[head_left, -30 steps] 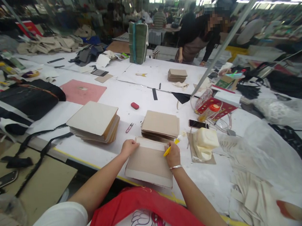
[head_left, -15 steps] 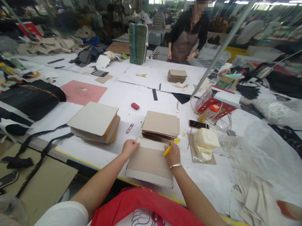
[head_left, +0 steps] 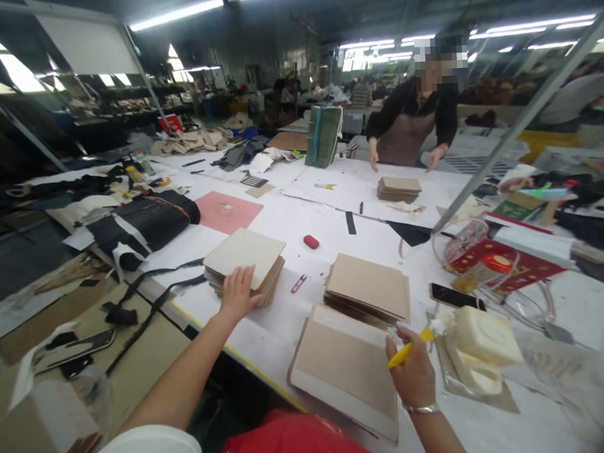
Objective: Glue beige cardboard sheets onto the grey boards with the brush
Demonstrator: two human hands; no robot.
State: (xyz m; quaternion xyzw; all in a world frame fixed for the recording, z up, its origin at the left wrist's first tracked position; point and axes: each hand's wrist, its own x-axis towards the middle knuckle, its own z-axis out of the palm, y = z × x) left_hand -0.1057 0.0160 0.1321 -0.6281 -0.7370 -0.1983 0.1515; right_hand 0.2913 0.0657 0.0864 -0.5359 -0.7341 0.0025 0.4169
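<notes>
My left hand (head_left: 239, 295) lies with its fingers stretched over the near side of a stack of pale boards (head_left: 247, 250). In my right hand (head_left: 414, 375) is a yellow-handled brush (head_left: 408, 355), its whitish tip pointing right toward a cream-coloured, glue-smeared tub (head_left: 487, 342). The tub rests on a board scrap. Between my hands, at the table's front edge, a brown board (head_left: 345, 368) with pale bands along its far and near sides lies flat. Just behind it stands a second stack of brown boards (head_left: 367, 284).
Pink thread snips (head_left: 298, 284) and a red oval case (head_left: 311, 241) lie between the stacks. A phone (head_left: 456, 296) and red box (head_left: 508, 254) are at right, a black bundle (head_left: 144, 223) at left. Across the table a person (head_left: 412, 128) stands by a small board stack (head_left: 399, 187).
My left hand has left the banded board and moved left onto the pale stack. The brush in my right hand has swung toward the tub. The camera view has turned left and up.
</notes>
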